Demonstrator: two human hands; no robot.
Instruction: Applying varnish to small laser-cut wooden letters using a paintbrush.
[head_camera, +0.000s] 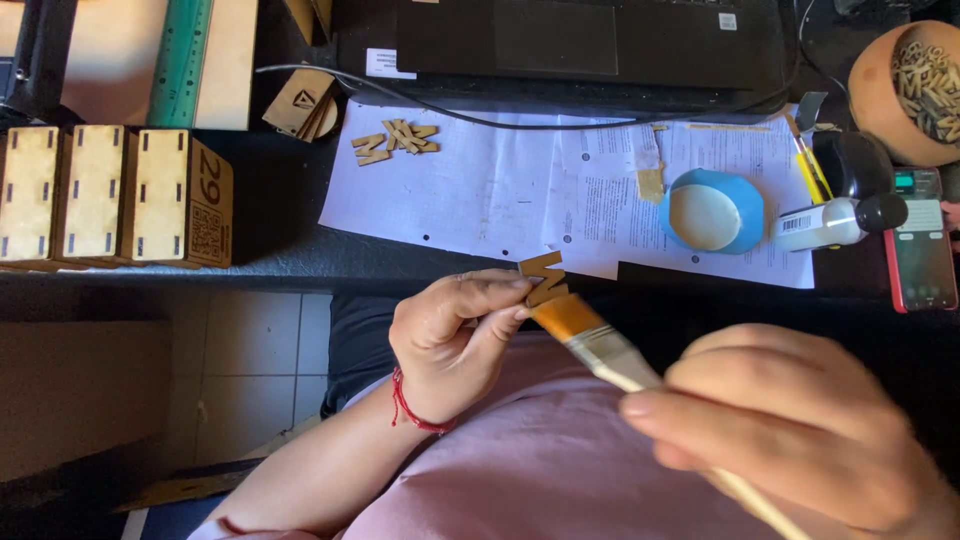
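Likely light, stiff and snappable, the thin wooden letter (543, 277) sits edge-pinched in left hand (455, 335); right hand (800, 430) fingers closed round flat brush (600, 345).

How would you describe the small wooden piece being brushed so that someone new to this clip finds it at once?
Start at the white paper sheets on the dark desk, then drop to their lower edge. There the left hand pinches a small zigzag wooden letter at its fingertips, with the flat paintbrush from the right hand touching it. Unlike the loose wooden letters lying on the paper, it is held up.

Dark desk (280, 250), pale tiled floor (250, 350) below; bright daylight
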